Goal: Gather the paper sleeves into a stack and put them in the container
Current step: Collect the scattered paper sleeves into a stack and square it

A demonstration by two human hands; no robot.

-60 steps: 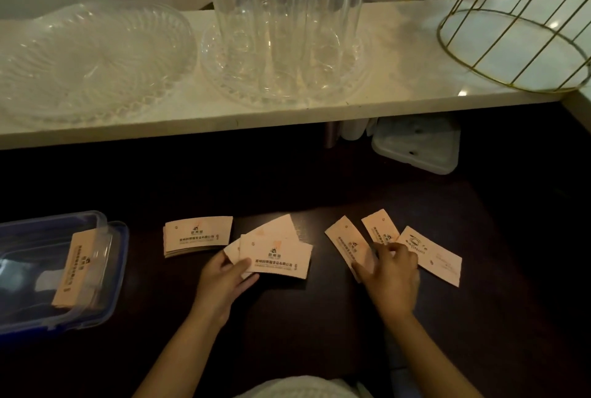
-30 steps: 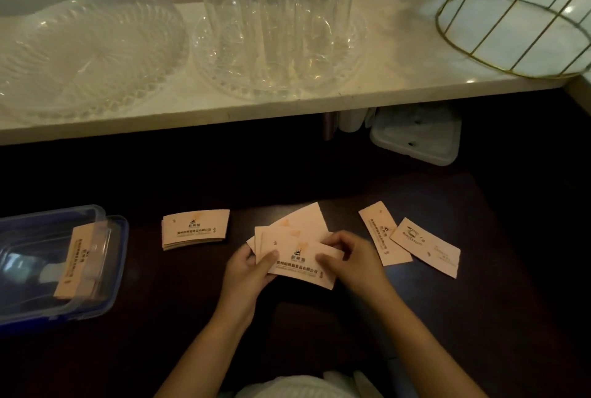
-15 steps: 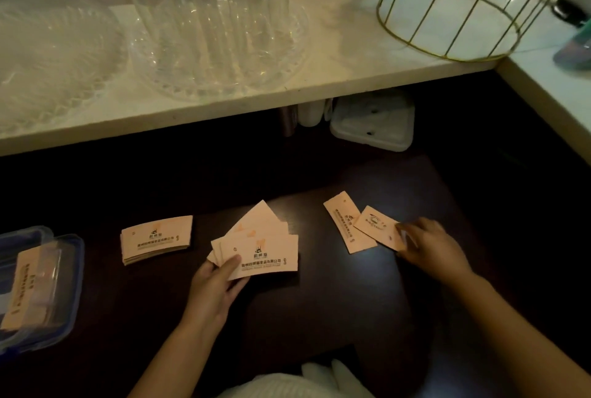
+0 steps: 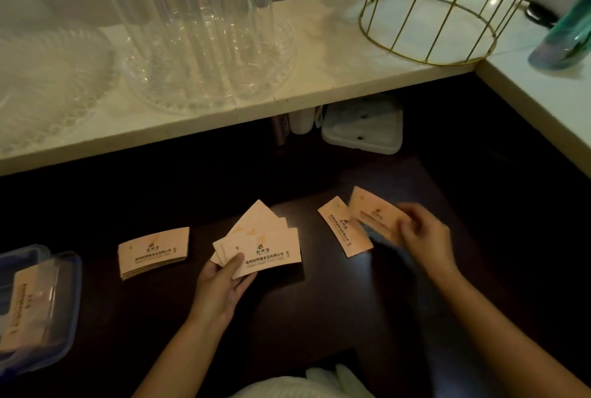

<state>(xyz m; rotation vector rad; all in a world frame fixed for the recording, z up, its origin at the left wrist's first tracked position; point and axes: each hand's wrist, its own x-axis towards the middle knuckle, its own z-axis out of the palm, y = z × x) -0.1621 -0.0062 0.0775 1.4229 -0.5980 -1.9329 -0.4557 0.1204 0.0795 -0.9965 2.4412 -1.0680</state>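
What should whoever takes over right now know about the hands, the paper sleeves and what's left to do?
Left hand: holds a fanned bunch of sleeves just above the dark table.
Right hand: fingers pinching one sleeve, lifted and blurred with motion.
One loose sleeve lies flat beside it.
A small squared pile sits on the table left of the fan.
The blue-rimmed clear container at far left already has some sleeves inside.
Left: add the pinched sleeve and the loose one to the bunch, square it, collect the pile, and put everything in the container.
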